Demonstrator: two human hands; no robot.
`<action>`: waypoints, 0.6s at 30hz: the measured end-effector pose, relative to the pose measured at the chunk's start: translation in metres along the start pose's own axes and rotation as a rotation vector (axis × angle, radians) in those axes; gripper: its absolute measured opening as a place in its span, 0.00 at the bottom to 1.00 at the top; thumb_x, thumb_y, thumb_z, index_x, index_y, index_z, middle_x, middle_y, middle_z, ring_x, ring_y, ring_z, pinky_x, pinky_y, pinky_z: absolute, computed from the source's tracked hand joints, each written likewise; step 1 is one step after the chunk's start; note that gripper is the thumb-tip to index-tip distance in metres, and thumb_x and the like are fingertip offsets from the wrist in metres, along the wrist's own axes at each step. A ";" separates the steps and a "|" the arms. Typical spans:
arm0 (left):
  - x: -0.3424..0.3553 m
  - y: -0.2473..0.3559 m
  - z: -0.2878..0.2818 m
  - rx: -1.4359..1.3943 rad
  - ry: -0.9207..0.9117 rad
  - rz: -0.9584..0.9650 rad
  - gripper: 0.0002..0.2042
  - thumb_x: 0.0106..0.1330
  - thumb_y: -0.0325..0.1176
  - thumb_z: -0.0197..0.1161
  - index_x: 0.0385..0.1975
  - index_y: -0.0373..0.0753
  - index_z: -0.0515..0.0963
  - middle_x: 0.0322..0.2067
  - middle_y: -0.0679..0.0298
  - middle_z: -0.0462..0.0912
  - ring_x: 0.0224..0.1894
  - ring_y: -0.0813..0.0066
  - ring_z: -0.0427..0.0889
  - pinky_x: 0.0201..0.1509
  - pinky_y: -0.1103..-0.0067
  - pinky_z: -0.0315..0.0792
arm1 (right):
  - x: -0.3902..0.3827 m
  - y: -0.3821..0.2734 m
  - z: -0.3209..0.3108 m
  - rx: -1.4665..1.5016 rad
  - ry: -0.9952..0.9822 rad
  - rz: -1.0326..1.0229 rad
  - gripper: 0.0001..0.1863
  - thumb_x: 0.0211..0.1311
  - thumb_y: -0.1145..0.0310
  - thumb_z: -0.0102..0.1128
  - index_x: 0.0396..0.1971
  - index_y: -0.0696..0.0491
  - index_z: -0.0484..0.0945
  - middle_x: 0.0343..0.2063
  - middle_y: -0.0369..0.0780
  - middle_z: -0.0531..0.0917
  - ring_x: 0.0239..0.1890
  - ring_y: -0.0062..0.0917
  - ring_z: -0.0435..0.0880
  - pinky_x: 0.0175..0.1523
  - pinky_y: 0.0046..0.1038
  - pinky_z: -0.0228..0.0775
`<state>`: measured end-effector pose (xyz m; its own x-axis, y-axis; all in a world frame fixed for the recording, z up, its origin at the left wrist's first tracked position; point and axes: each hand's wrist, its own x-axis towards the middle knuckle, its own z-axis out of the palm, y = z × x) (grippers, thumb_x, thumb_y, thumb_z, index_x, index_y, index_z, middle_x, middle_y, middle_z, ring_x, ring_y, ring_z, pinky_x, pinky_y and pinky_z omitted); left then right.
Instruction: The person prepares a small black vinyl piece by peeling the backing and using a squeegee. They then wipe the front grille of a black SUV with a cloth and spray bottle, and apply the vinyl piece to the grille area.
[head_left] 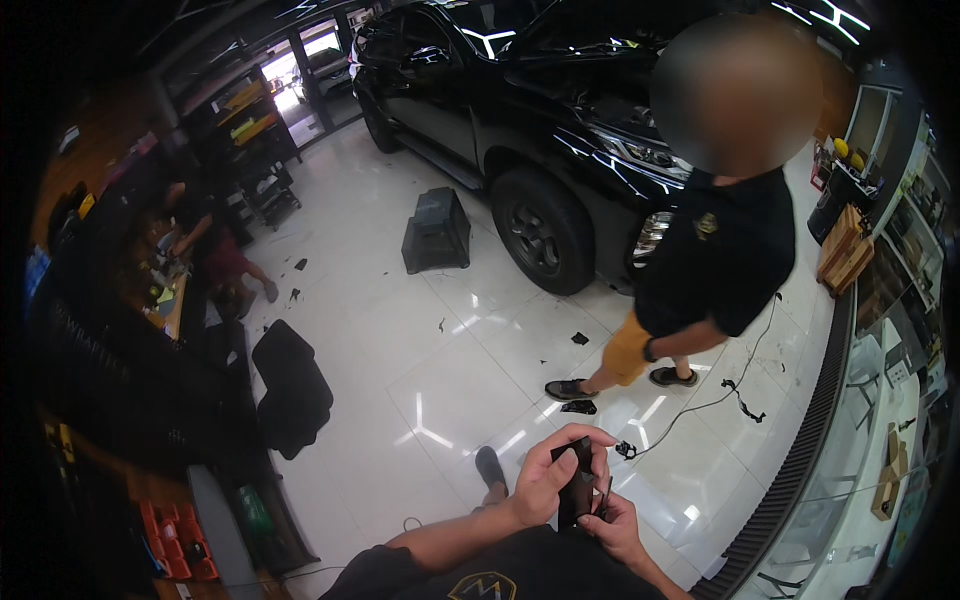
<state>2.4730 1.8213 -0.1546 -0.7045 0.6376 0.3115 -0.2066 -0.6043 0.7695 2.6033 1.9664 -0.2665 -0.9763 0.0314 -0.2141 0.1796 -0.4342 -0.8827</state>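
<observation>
Close to my body, both hands are closed on a dark flat piece (pixel 574 498), black and slightly glossy, whose exact kind I cannot make out. My left hand (pixel 543 482) grips its upper end, the thumb lying across the front and the fingers curled behind. Lower down, my right hand (pixel 618 528) pinches the piece near its bottom right edge. Parts of it are hidden behind my fingers.
A person in a black shirt (pixel 715 260) stands ahead right, beside a black car (pixel 450 110) with its hood up. A dark step stool (pixel 437 232) is by the wheel. A cable (pixel 690 408) and black scraps (pixel 579 338) lie on the floor. Another person (pixel 195 215) works left.
</observation>
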 end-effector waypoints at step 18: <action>-0.026 -0.018 0.050 -0.061 -0.114 -0.052 0.41 0.71 0.64 0.44 0.65 0.25 0.62 0.41 0.58 0.75 0.44 0.72 0.76 0.51 0.78 0.70 | -0.057 0.006 -0.031 0.042 0.073 -0.035 0.10 0.55 0.76 0.71 0.35 0.57 0.77 0.30 0.33 0.81 0.30 0.14 0.77 0.37 0.18 0.68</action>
<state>2.5290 1.8400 -0.1485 -0.6106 0.7172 0.3359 -0.2846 -0.5945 0.7521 2.6635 1.9900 -0.2731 -0.9702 0.1121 -0.2149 0.1390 -0.4690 -0.8722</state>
